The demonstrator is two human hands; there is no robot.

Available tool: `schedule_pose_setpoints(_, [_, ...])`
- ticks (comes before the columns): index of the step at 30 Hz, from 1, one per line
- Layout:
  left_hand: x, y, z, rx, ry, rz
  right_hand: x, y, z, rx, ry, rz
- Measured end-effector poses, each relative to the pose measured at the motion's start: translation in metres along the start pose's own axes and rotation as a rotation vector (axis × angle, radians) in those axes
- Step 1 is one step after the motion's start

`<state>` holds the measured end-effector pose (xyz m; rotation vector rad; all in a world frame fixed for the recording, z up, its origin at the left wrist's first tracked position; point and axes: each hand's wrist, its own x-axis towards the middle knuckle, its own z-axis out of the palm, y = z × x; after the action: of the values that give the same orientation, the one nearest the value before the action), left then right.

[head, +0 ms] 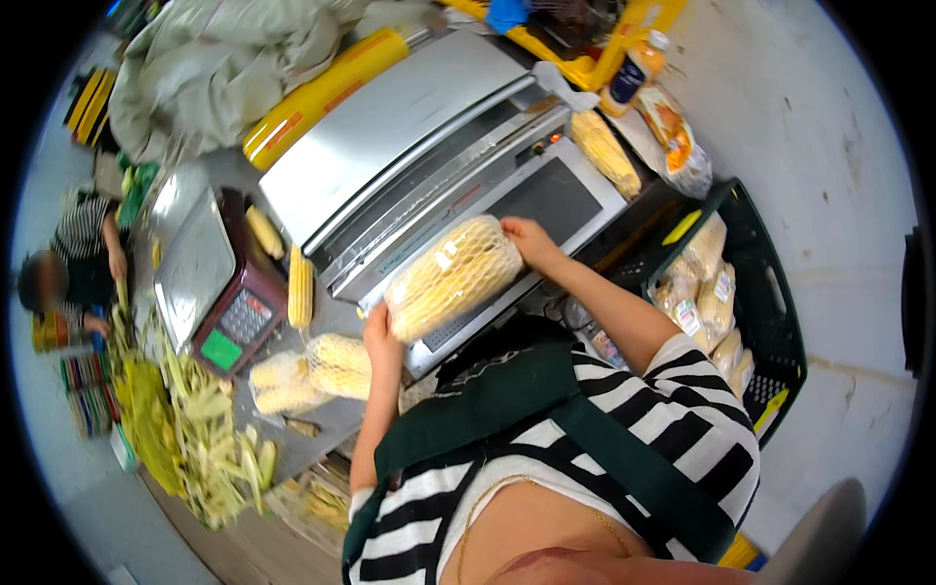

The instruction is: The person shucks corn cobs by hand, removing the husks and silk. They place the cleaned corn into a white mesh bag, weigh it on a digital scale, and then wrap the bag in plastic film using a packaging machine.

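Between my two hands is a bundle of corn cobs (453, 278) in a white foam net, with shiny clear film over it. My left hand (383, 338) grips its near left end, and my right hand (528, 243) pinches the film at the other end. Under and behind the bundle stands a metal film-wrapping machine (395, 139) with a dark flat plate (559, 191) and a lit red switch. Left of my left hand, a netted corn pack (340, 365) and a second corn pack (285, 382) lie on the metal table (329, 431). Bare cobs (300, 289) rest beside the machine.
A scale (238, 307) stands left, near piled husks (212, 431) and a knife (300, 426). At right, a dark green crate (786, 344) holds several wrapped packs (713, 292). A yellow film roll (329, 95) lies behind the machine. Another person (80, 241) handles husks at far left.
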<state>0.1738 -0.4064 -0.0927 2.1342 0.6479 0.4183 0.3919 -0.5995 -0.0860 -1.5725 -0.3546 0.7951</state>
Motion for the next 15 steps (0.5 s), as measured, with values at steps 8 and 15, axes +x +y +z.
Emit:
schedule_pose_setpoints(8, [-0.042, 0.069, 0.005, -1.635, -0.581, 0.194, -0.129, -0.021, 0.043, 0.645, -0.379, 0.029])
schedule_pose_setpoints(15, [-0.043, 0.128, 0.003, -1.358, -0.726, -0.497, -0.189, -0.021, -0.031, 0.961, -0.440, -0.042])
